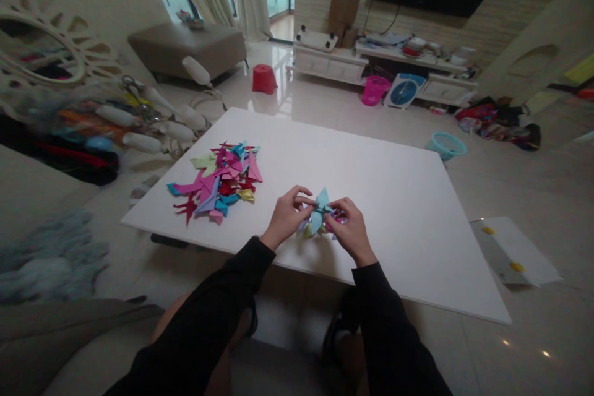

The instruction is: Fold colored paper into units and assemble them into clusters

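Note:
Between my two hands is a light-blue origami piece, with pointed wing-like flaps above and below. My left hand pinches its left side between thumb and fingers. On the other side, my right hand pinches the right edge the same way. Beneath it, partly hidden by my hands, lie a few folded papers in green, purple and pink on the white table. To the left on the table is a heap of folded paper pieces in pink, red, blue, purple, green and yellow.
Past the table stand a red stool, a pink bin and a blue basket. A lamp with several white shades rises near the table's left edge. A white board with yellow spots is at the right.

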Motion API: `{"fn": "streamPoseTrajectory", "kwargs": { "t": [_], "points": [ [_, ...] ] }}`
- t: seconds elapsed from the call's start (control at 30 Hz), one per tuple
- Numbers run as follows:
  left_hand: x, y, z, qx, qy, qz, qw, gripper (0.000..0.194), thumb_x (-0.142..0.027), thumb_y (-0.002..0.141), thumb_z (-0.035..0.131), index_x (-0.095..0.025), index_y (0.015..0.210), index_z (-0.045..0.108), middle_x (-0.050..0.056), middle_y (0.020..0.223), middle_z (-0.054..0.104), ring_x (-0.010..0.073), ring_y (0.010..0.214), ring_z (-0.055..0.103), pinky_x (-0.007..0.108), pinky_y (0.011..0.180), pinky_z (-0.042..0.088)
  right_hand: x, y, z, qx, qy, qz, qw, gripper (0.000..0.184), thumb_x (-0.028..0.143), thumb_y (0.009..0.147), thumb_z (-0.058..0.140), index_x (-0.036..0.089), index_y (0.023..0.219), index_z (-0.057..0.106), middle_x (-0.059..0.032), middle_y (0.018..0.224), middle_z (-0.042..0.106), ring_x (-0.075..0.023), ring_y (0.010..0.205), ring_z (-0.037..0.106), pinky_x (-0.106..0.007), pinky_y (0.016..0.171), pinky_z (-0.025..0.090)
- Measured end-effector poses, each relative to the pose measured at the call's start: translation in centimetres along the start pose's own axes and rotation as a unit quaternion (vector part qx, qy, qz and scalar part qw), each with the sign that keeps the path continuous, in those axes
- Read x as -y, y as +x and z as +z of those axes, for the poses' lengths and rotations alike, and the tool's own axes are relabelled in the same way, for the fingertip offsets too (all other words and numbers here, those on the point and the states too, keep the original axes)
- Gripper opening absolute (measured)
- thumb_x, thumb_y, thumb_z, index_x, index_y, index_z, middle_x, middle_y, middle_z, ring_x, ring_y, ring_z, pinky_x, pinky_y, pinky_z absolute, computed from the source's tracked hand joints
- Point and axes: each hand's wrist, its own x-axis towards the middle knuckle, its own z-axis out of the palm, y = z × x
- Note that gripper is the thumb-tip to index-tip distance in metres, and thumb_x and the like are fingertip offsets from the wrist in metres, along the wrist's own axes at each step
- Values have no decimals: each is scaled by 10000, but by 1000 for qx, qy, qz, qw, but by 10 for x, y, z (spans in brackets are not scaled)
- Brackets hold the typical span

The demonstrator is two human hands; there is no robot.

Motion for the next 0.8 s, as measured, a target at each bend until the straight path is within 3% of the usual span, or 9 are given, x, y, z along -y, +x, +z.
{"fn": "streamPoseTrajectory", "kwargs": {
  "t": [0.57,0.7,0.8],
  "points": [
    [-2,-5,10,40,-68,5,997,364,-268,742,785,-164,1029,587,71,866,782,137,624,686,205,524,531,-5,-14,-2,-16,-15,-22,1000,98,276,863,664,206,885,729,-48,848,685,-182,721,608,-327,689,500],
    [-4,-1,9,18,-59,6,998,323,-291,761,769,-150,1011,622,88,994,760,83,554,623,205,530,519,-6,-12,-4,-24,-9,-7,1000,101,272,853,659,208,871,734,-52,849,699,-183,716,617,-325,678,507],
    [-2,3,6,4,-60,-20,998,288,-309,807,703,-145,1042,672,90,1079,715,79,614,626,214,582,528,-7,-9,-6,-35,-5,9,999,100,272,843,663,205,860,735,-39,821,684,-175,702,613,-314,660,502]
  ]
}}
